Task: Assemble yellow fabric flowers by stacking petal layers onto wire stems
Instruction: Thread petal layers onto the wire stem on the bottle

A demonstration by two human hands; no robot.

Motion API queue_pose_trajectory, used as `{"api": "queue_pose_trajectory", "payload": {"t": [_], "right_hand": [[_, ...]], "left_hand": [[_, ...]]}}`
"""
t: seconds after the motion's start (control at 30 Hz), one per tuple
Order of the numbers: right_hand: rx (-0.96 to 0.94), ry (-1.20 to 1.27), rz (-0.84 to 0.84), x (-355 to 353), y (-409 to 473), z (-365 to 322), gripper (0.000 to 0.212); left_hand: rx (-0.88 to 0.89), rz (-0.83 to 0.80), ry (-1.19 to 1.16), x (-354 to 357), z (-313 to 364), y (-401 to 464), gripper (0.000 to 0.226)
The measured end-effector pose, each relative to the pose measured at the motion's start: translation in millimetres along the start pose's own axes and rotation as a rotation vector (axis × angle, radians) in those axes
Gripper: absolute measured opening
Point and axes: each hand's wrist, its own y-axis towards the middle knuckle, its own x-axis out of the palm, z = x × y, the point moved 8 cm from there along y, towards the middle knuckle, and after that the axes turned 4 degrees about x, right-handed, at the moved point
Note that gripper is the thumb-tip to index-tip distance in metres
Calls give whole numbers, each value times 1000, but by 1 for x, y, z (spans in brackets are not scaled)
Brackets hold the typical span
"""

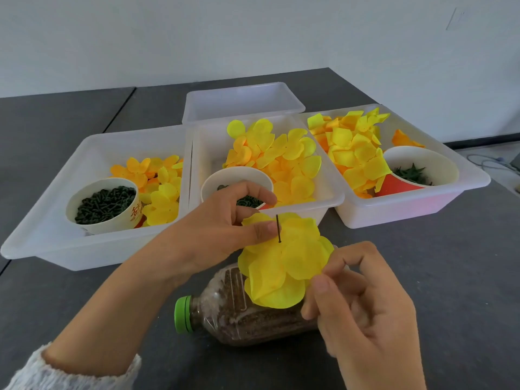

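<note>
Nearest at about 5 o'clock is the right hand [363,299]; its thumb and forefinger are curled in and pinching the rim of the yellow flower [284,263] on its 3 o'clock side. Just behind it, dead centre, the flower itself sits in the air over a plastic bottle [239,313] lying on its side, green cap pointing to 9 o'clock, brown grainy stuff inside. The wire stem [278,228] pokes up through the middle of the petals; the left hand [222,220], coming in from 8 o'clock, has its thumb pressed to the petals right beside that wire, fingers curled over the top, so I'd call it gripping the flower too.

Handling-wise I reckon these petal layers are feather-light, floppy and easy to crease, while the wire looks thin and stiff; best to hold at the hub near the wire and only lightly at the edges, or the stack could slide or crumple.

Further back, count: four white tubs; left tub [50,220] at 10 o'clock, middle tub [332,198] at 12, right tub [464,192] at 2, all holding loose yellow petals, plus a back tub [242,102] whose inside I can't see. Three paper cups [101,204] of dark green bits, one per front tub.
</note>
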Motion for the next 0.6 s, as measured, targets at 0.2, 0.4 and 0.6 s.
{"api": "queue_pose_trajectory", "payload": {"t": [0.2, 0.4, 0.6], "right_hand": [[121, 278, 60, -9, 9, -1, 34], [149, 292, -28, -6, 11, -3, 21], [38, -2, 36, -11, 2, 2, 43]], "left_hand": [[-9, -9, 10, -1, 2, 1, 50], [-31, -1, 23, -2, -1, 4, 53], [-23, -11, 86, -2, -8, 6, 56]]}}
